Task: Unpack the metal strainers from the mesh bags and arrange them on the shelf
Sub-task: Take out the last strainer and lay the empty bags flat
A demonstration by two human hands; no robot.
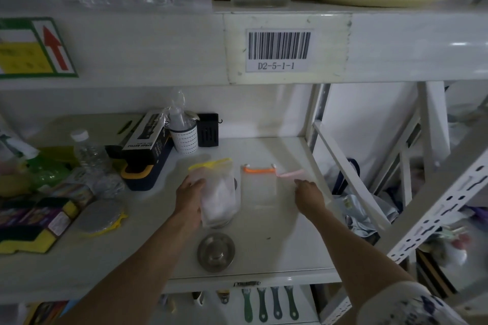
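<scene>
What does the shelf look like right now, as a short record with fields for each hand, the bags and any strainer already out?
left hand: gripping the yellow-topped mesh bag, contents still inside
right hand: at the edge of the pink-topped bag; grip unclear
orange-topped bag: flat on the shelf, looks empty
unpacked strainer: on the shelf near the front edge
left clutter: boxes, water bottle, sponges

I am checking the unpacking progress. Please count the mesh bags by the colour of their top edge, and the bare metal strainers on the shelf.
Yellow-edged mesh bag, held in the left hand: 1
Orange-edged mesh bag, flat: 1
Pink-edged mesh bag: 1
Bare metal strainer: 1
Total: 4
</scene>
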